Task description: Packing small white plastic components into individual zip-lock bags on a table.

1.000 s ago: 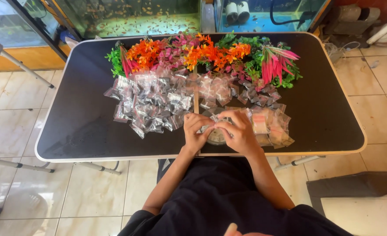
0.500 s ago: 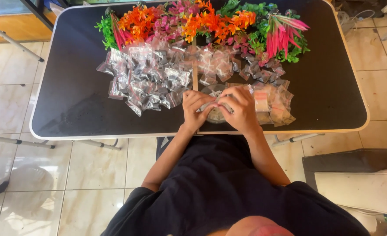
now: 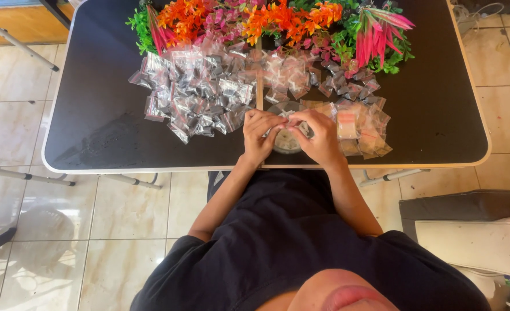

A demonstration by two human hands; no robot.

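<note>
Both hands meet at the desk's [image 3: 93, 132] near edge, over a round dish [image 3: 286, 141], likely so anything dropped lands in it. The left hand [image 3: 259, 133] and right hand [image 3: 322, 135] each pinch one end of a small clear bag [image 3: 287, 117], fingertips clamped on it (its contents are too small to tell). The bag sits between the 2 grips. Filled bags [image 3: 197, 95] lie just left, with plastic flowers [image 3: 266, 20] behind.
</note>
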